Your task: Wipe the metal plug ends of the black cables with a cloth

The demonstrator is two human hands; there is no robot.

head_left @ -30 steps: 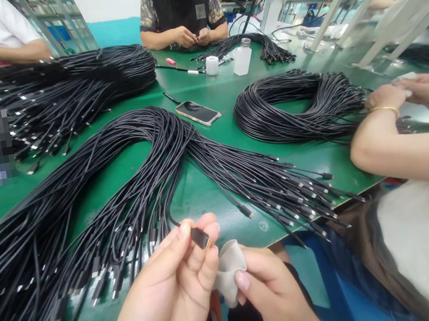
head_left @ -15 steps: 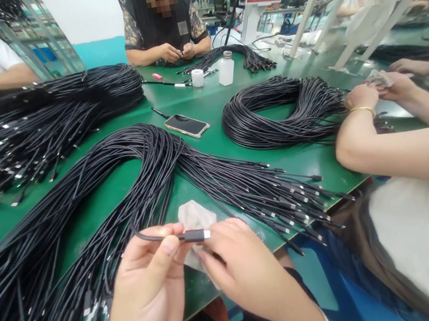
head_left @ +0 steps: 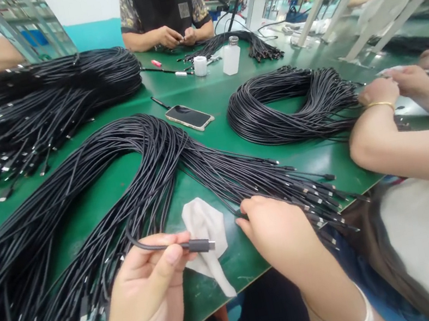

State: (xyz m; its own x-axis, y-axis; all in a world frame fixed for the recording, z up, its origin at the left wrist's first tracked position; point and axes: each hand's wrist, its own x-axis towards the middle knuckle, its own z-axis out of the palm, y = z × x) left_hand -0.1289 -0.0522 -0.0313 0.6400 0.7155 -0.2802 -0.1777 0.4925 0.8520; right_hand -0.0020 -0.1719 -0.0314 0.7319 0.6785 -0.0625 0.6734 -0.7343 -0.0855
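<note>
Between the thumb and fingers of my left hand [head_left: 149, 288] is a black USB cable [head_left: 199, 245], its metal plug pointing right. My right hand [head_left: 279, 232] is closed at the edge of the cable bundle [head_left: 139, 135], pinching a black cable [head_left: 240, 213] whose end is hidden by the fingers. A crumpled white cloth [head_left: 204, 223] lies on the table between my hands. The bundle bends in an arch, with many plug ends spread at lower left and at right.
A phone [head_left: 190, 117] lies behind the bundle. Beyond it stand a white jar [head_left: 200, 66] and a clear bottle [head_left: 231, 57]. A coiled cable bundle [head_left: 275, 127] is near a co-worker's arms [head_left: 415, 147] at right. Another cable heap [head_left: 62, 98] sits back left. Two more people work across the table.
My right hand has moved right, away from the cloth and the held plug, to the cables. The cloth now lies uncovered. My left hand still holds its cable.
</note>
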